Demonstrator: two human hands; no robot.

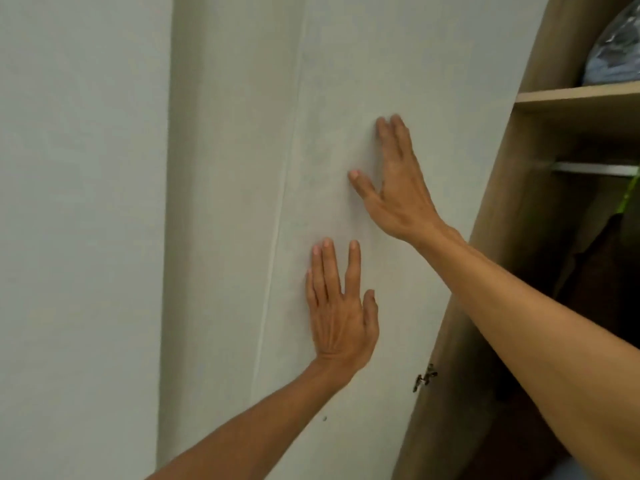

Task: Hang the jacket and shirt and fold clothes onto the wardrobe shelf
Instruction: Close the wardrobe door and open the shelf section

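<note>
My left hand point(337, 317), right hand point(398, 188) both flat, fingers straight, pressing white door point(363, 64); nothing held. Shelf point(581, 95) up-right of right hand. Risk, I judge: door swings, palms slip.

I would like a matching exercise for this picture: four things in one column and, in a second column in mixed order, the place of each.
1. left hand
2. right hand
3. plastic bag
4. metal rail

a. on top of the shelf
b. flat on the white door, the higher one
c. under the shelf
d. flat on the white door, the lower one

Pairs: 1-d, 2-b, 3-a, 4-c
</note>
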